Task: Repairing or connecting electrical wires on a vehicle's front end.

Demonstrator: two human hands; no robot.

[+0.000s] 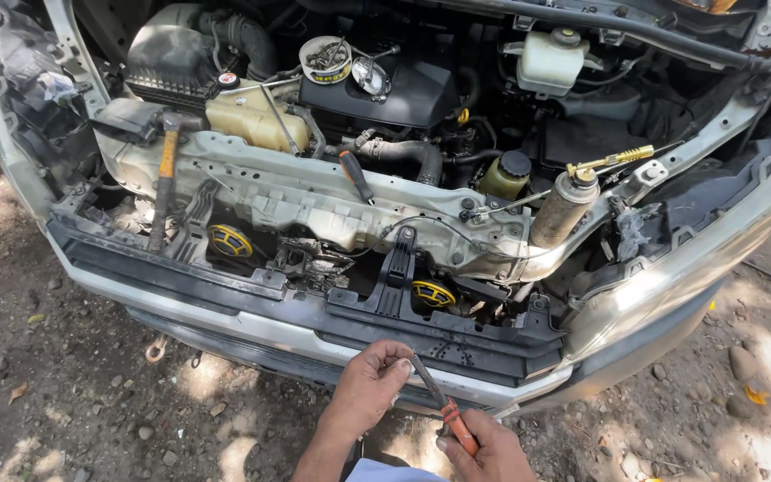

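Orange-handled pliers (443,409) are gripped by the right hand (485,451) while the left hand (369,386) pinches their tip, steadying them near the car's front.

The right hand (484,451) is cut off by the bottom edge at 6 o'clock, so its wrist is not seen. The tip of the orange-handled tool (443,406) is hidden behind the fingers of the left hand (372,384). The small parts in the round tin (325,59) at 12 o'clock are too small to tell. The car front (689,259) runs out past the edges at 3 and 9 o'clock.
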